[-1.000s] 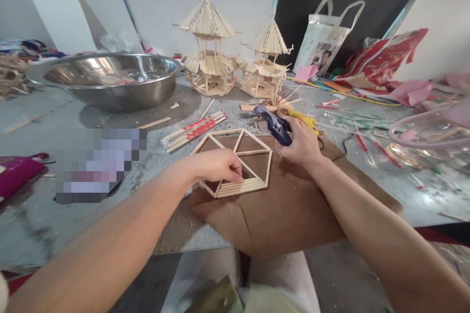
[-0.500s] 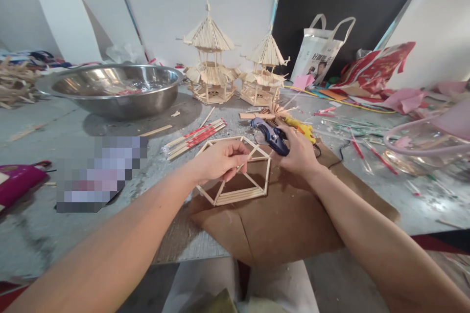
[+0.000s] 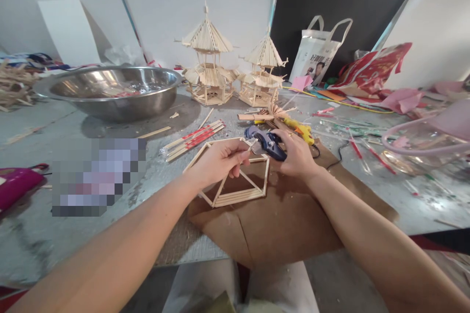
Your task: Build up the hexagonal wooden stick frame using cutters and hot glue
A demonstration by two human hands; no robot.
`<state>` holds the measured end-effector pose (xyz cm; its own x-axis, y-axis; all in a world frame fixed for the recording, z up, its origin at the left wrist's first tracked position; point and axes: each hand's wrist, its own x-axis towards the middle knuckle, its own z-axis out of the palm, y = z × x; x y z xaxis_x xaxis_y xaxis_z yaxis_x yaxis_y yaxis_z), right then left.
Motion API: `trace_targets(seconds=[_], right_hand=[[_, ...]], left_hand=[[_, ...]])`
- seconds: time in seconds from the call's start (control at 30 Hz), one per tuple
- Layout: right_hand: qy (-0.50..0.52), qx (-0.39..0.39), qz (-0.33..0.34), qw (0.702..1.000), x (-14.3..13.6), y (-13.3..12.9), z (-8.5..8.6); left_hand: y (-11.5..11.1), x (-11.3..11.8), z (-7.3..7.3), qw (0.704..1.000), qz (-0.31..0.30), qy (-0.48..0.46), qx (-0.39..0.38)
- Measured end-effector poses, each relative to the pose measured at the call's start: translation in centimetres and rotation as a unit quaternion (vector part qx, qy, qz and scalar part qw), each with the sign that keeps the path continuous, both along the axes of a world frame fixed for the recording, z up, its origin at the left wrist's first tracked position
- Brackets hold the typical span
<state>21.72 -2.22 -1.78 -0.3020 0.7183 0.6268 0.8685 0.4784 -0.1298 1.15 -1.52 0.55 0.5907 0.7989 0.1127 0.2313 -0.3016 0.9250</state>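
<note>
My left hand pinches a thin wooden stick, mostly hidden by the fingers, whose tip meets the jaws of a dark blue hand cutter. My right hand is wrapped round the cutter's handles. Under my left hand lies a flat polygonal frame of glued wooden sticks, with struts crossing inside and several sticks laid side by side along its near edge. Part of the frame is covered by my left hand. It rests on a brown paper sheet.
Two stick pagodas stand at the back. Left are a steel basin and a blurred-out item. Red-wrapped chopsticks lie behind the frame. A yellow glue gun with a cord sits beyond my right hand.
The cutter has tilted and moved left toward my left hand, so its jaws now meet the stick. My left hand has barely moved. The frame stays in place.
</note>
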Motion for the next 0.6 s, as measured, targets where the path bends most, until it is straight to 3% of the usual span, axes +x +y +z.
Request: trace_targets(seconds=[0.6], right_hand=[[-0.020,-0.003,-0.027,0.999,-0.13,-0.20,-0.06]], left_hand=[[-0.38,0.24,0.26,0.999,0.008,0.035,0.008]])
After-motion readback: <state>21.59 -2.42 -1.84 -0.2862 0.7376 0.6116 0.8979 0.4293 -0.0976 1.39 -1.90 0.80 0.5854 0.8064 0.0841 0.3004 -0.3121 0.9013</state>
